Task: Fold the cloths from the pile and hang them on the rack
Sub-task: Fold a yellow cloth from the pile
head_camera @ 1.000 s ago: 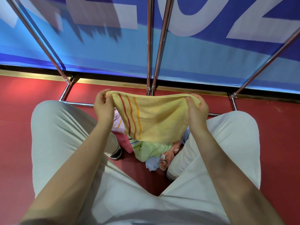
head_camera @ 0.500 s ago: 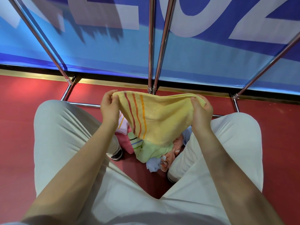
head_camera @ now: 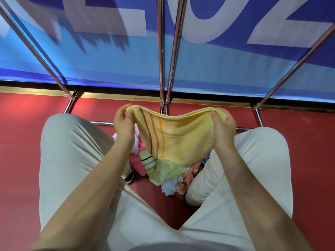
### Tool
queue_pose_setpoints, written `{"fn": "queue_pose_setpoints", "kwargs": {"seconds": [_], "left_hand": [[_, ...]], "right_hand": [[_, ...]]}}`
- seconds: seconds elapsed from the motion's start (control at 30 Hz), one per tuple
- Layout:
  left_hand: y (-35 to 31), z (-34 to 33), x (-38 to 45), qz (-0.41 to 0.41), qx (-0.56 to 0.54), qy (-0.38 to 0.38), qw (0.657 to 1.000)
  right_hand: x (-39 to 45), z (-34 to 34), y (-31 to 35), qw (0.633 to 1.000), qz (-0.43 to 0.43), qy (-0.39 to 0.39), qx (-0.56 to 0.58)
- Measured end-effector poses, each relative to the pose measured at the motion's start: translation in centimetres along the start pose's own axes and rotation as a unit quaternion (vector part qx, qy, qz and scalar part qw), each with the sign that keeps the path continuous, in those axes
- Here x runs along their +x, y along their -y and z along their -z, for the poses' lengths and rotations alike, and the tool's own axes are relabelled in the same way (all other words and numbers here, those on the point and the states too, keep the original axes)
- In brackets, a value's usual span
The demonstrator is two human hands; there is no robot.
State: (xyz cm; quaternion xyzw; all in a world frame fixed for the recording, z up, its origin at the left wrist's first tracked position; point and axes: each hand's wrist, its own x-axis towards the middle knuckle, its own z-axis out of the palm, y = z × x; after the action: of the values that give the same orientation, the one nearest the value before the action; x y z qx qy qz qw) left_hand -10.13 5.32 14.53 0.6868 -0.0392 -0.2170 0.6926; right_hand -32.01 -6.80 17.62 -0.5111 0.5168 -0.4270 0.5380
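Since the earlier frames the two hands have come a little closer together, so the top edge of the yellow towel [head_camera: 179, 140] now sags more in the middle of the frame. The left hand [head_camera: 124, 122] pinches the left corner and the right hand [head_camera: 223, 125] grasps the right corner; the towel looks doubled and hangs above the pile [head_camera: 163, 171] of cloths on the red floor [head_camera: 21, 142], between the person's knees. The rack [head_camera: 161, 51], with its metal bars in the upper half of the frame, carries no cloth where I can see it. So I judge the task is at an early stage: this towel is half folded, and the pile remains. On the blue banner [head_camera: 226, 69] behind there are big white characters, cut by the frame; I cannot read them.
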Motion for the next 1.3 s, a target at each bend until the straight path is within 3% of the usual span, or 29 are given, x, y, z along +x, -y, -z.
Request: {"fn": "queue_pose_setpoints", "kwargs": {"seconds": [0.13, 0.47, 0.6, 0.73, 0.93, 1.07, 1.17, 1.3], "left_hand": [[-0.1, -0.5, -0.2, -0.026, 0.009, 0.032, 0.999], [-1.2, -1.4, -2.1, -0.188, 0.067, 0.115, 0.973], [-1.0, -1.0, -1.8, -0.222, 0.113, 0.103, 0.963], [-1.1, -0.1, -0.9, -0.250, 0.176, 0.028, 0.952], [-1.4, 1.0, 0.1, -0.225, 0.254, -0.054, 0.939], [-1.4, 1.2, 0.1, -0.206, 0.295, -0.066, 0.931], [-1.6, 1.2, 0.2, -0.185, 0.239, -0.046, 0.952], [-1.7, 0.9, 0.5, -0.055, 0.113, -0.042, 0.991]], "right_hand": [[0.2, -0.1, -0.1, 1.000, -0.005, -0.006, 0.004], [1.2, -0.4, -0.1, 1.000, 0.007, -0.018, -0.016], [2.2, -0.2, -0.1, 0.999, -0.021, -0.040, 0.011], [3.2, 0.5, -0.1, 0.992, -0.071, -0.077, 0.078], [2.8, 0.2, 0.2, 0.999, -0.010, -0.026, 0.035], [3.0, 0.1, -0.2, 0.998, -0.036, -0.021, 0.044], [3.3, 0.2, -0.7, 0.993, -0.103, -0.003, 0.051], [3.1, 0.1, -0.8, 0.979, -0.182, 0.035, 0.081]]}}
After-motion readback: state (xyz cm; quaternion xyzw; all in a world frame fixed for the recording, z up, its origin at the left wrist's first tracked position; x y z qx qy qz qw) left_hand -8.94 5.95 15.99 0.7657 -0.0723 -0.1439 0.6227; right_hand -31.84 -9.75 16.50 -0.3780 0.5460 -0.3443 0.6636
